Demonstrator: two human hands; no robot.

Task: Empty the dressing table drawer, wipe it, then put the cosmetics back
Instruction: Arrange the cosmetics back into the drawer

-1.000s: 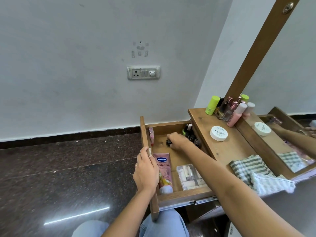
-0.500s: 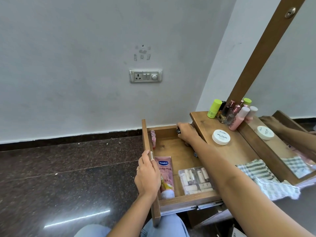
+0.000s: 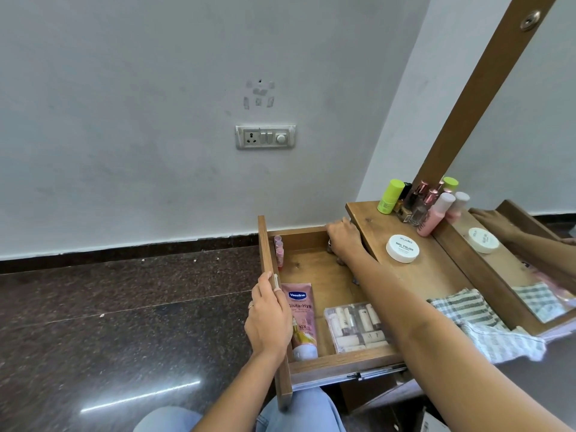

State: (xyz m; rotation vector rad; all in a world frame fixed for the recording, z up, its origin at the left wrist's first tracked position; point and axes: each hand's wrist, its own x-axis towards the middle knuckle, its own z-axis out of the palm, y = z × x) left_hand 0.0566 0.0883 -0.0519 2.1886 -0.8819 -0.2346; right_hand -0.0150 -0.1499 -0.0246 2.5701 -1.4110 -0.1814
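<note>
Wood with a warm brown grain makes up the drawer (image 3: 314, 269), a shallow rectangular tray standing open from the dressing table toward the left of the view. Its long axis runs from near us to the far wall, and its upright front panel faces the dark, speckled stone floor (image 3: 124, 307). Our left hand (image 3: 268, 319) wraps over the top edge of that front panel, thumb on the inner side, gripping it. Our right hand (image 3: 344, 241) reaches into the far corner by the tabletop (image 3: 436, 275) with its fingers curled down, and we cannot tell whether they hold anything. Inside, a glossy pink Vaseline tube (image 3: 300, 319) lies flat just beside the front panel, its long axis parallel to the panel and its white cap pointing toward us. A clear plastic case (image 3: 357, 325) of small cylinders lies near the tube, and a few small pink sticks (image 3: 279, 249) line up against the front panel. On the tabletop sit a round white tub (image 3: 402, 248) and a rumpled striped cloth (image 3: 480, 319).
</note>
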